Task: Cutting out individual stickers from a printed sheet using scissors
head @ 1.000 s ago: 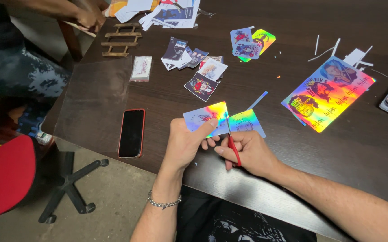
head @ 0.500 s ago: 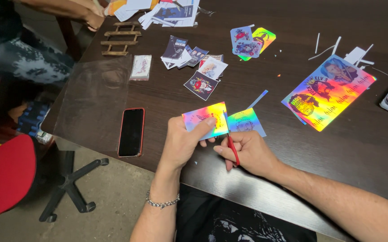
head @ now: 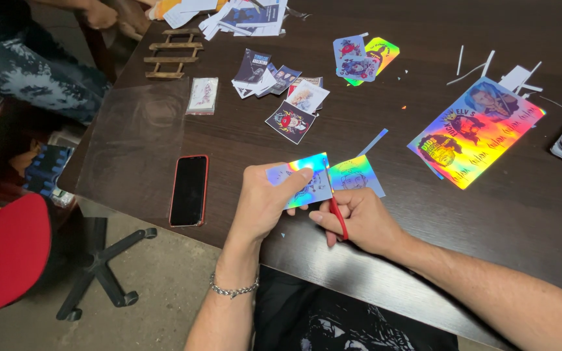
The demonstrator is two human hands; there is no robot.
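1. Holographic card point(head: 307, 179), held by the left hand point(head: 265, 205): a rainbow sheen of blue, yellow and pink.
2. Scissors point(head: 338, 214), right of the card: red handles.
3. Phone point(head: 189, 190), left of the card: black with a red rim.
4. Table point(head: 242, 140): dark brown.

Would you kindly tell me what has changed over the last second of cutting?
The left hand has tilted the holographic sheet slightly, so its sheen turned from rainbow to bluish. The other person's hand at top left drew back. The right hand keeps its grip on the red-handled scissors at the sheet's right edge; the phone and the large sticker sheet lie unmoved.
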